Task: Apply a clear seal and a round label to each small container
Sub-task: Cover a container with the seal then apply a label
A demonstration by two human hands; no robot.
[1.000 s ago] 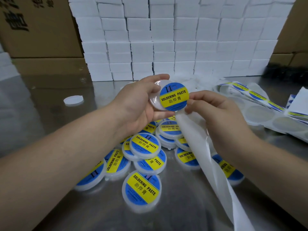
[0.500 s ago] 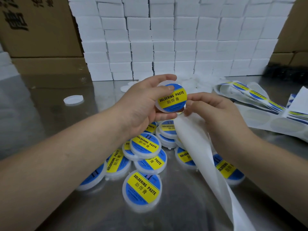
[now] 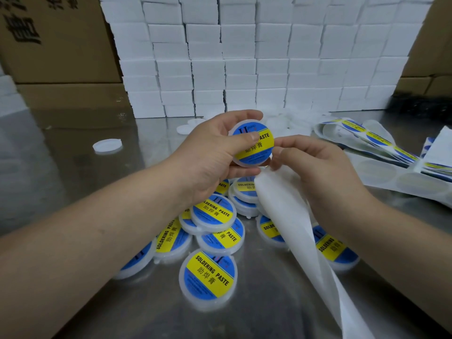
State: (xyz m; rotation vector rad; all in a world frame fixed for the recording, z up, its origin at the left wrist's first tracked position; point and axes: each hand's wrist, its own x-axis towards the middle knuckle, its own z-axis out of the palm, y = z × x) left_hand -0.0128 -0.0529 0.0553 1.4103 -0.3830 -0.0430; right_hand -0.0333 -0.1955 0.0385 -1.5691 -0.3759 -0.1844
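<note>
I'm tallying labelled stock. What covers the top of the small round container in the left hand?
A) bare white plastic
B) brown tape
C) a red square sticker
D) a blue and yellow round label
D: the small round white plastic container gripped by the left hand carries a blue and yellow round label under the thumb; the right hand holds a white paper strip.

The left forearm [image 3: 97,241] and right forearm [image 3: 396,243] are bare, with skin showing right to the frame's edge. The left forearm carries a faint small mark. The left grip [image 3: 208,157] and right grip [image 3: 320,172] are ungloved hands with short, plain, unpainted nails.
</note>
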